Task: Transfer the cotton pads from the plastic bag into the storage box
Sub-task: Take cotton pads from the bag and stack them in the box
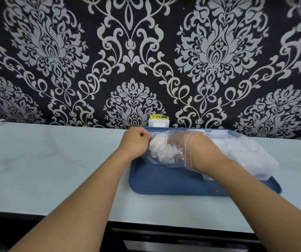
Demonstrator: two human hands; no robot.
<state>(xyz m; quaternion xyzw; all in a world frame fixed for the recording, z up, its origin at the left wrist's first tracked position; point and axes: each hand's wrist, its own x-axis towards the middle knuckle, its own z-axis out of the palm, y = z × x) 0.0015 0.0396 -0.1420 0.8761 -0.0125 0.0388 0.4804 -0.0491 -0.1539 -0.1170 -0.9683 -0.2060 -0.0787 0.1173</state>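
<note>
A clear plastic zip bag (pixel 153 159) with a red seal line lies on a blue tray (pixel 164 182). White cotton pads (pixel 158 149) fill its closed end. My left hand (pixel 136 140) pinches the bag's left end with curled fingers. My right hand (pixel 180 142) is pushed inside the bag up to the wrist, its fingers among the pads; how they lie is blurred by the plastic. To the right, a clear storage box (pixel 218 134) at the tray's back edge is mostly hidden behind a heap of white cotton (pixel 244 155).
The tray sits on a pale countertop (pixel 55 160) against a black and grey patterned wall (pixel 146 60). A white socket with a yellow warning label (pixel 159 120) is just behind the tray. A dark drawer front (pixel 182 240) runs below the counter edge.
</note>
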